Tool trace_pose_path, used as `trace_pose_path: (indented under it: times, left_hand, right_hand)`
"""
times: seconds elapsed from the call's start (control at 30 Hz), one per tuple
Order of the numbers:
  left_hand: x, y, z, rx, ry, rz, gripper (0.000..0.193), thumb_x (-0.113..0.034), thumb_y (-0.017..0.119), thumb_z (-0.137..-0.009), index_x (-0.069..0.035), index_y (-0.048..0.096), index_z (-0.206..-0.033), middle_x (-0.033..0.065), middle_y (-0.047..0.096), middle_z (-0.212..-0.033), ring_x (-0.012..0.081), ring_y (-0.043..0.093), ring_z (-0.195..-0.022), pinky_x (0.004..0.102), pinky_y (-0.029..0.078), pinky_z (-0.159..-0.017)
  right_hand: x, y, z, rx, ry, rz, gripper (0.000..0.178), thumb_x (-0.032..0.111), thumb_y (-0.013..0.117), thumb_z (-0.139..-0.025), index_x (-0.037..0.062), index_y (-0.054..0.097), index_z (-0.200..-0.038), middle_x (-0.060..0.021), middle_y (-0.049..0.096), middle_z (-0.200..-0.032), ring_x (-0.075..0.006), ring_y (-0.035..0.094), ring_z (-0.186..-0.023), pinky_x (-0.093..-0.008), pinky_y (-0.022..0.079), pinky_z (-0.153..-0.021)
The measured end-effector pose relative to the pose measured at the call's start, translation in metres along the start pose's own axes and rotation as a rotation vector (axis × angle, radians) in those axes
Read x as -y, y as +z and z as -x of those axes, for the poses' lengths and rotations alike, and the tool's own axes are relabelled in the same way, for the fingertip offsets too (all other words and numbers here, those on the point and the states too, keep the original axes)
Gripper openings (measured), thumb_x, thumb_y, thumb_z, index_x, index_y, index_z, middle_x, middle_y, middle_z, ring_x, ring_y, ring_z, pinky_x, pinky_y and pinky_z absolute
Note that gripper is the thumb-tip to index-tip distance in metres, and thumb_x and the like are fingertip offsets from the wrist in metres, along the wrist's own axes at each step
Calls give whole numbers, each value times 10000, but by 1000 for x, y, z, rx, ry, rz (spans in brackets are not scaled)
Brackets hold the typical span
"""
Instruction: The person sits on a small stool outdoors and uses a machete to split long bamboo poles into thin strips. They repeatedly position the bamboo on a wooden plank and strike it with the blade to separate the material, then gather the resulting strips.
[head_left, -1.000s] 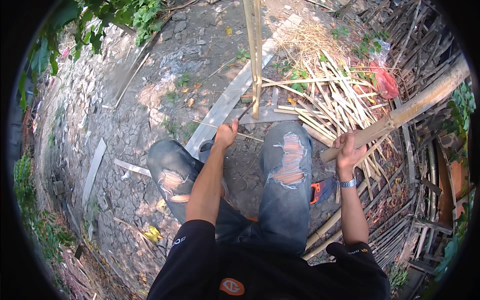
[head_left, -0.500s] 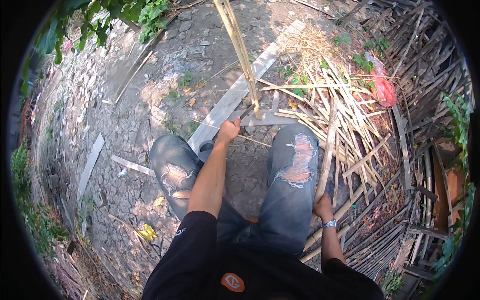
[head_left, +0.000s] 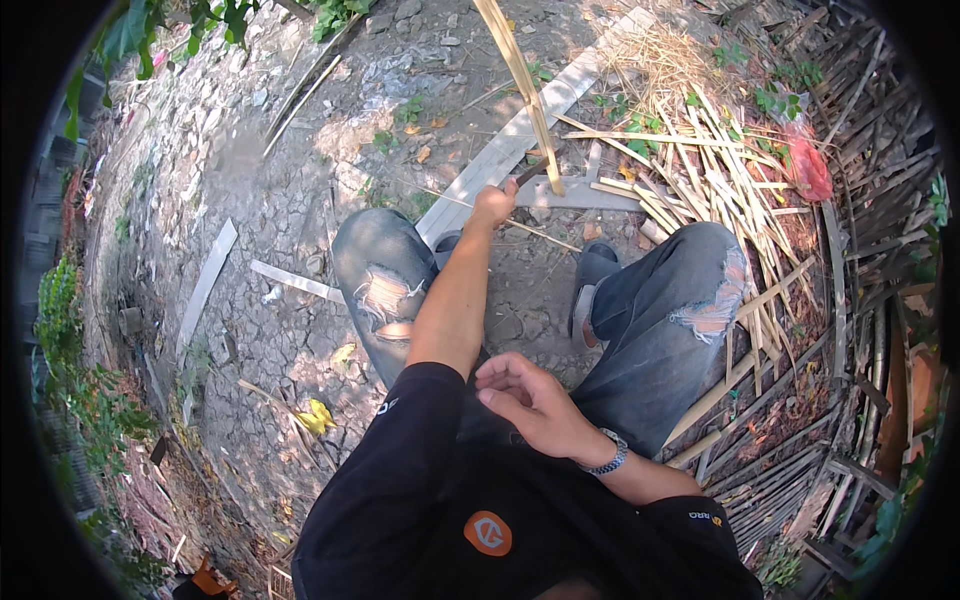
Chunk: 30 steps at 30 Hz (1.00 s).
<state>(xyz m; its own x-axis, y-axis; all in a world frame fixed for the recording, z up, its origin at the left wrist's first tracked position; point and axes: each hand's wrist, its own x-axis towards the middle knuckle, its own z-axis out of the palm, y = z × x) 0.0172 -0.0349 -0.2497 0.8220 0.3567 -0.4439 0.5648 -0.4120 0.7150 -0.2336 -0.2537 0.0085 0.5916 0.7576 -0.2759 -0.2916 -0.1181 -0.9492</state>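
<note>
My left hand (head_left: 494, 204) is closed round the handle of a knife, whose dark blade (head_left: 532, 172) reaches to the lower part of a split bamboo piece (head_left: 525, 85). That bamboo stands tilted, its foot on a flat grey board (head_left: 595, 196), its top leaving the view. Whether the blade is lodged in it, I cannot make out. My right hand (head_left: 540, 405), with a watch on its wrist, hovers before my shirt with fingers loosely curved and nothing in them. A thin strip (head_left: 540, 236) lies on the ground near my left hand.
A pile of bamboo strips (head_left: 715, 180) and straw-like shavings (head_left: 650, 65) lie at the right. A long plank (head_left: 560, 95) crosses behind the bamboo. Stacked sticks (head_left: 885, 140) and a red plastic bag (head_left: 808, 168) are farther right. My knees frame the work.
My right hand has let go of a thick stick and come in before my body. My right knee has swung outward. The left hand still grips the knife at the bamboo.
</note>
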Motion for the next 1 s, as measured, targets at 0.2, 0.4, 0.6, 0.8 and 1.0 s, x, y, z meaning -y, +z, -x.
trace_pose_path:
  times: [0.2, 0.4, 0.6, 0.8, 1.0]
  left_hand:
    - [21, -6, 1, -40, -100, 190, 755, -629, 483, -966, 52, 642, -682, 155, 592, -563, 284, 607, -480, 437, 485, -477]
    - [21, -4, 1, -28, -64, 190, 765, -621, 486, -965, 56, 625, -635, 155, 570, -523, 292, 595, -449, 439, 484, -464]
    - [24, -4, -9, -54, -54, 136, 807, -642, 447, -969, 71, 640, -642, 170, 582, -527, 303, 602, -447, 446, 496, -474]
    - [20, -1, -7, -27, -17, 96, 833, -649, 418, -973, 85, 648, -656, 190, 594, -533, 313, 614, -455, 445, 508, -492]
    - [25, -7, -9, -50, -25, 124, 823, -645, 423, -970, 76, 643, -642, 178, 576, -510, 307, 608, -447, 445, 492, -481]
  right_hand:
    - [29, 53, 32, 151, -278, -85, 165, 24, 636, -927, 12, 550, -1067, -84, 546, -1040, -161, 621, -909, -313, 513, -802]
    - [14, 57, 38, 102, -48, -426, 311, 15, 651, -880, 2, 520, -1162, -112, 539, -1110, -184, 602, -1002, -330, 496, -902]
    - [-15, 45, 15, 3, -47, -420, 510, 101, 681, -896, -16, 428, -1324, -139, 439, -1240, -234, 508, -1191, -383, 444, -1026]
    - [51, 52, 51, 532, -350, -198, 474, 121, 683, -861, -12, 463, -1259, -126, 446, -1151, -234, 546, -996, -330, 522, -721]
    - [-4, 35, 0, 380, -55, -595, 359, 122, 666, -876, 3, 540, -1190, -91, 618, -1053, -176, 606, -943, -282, 478, -848]
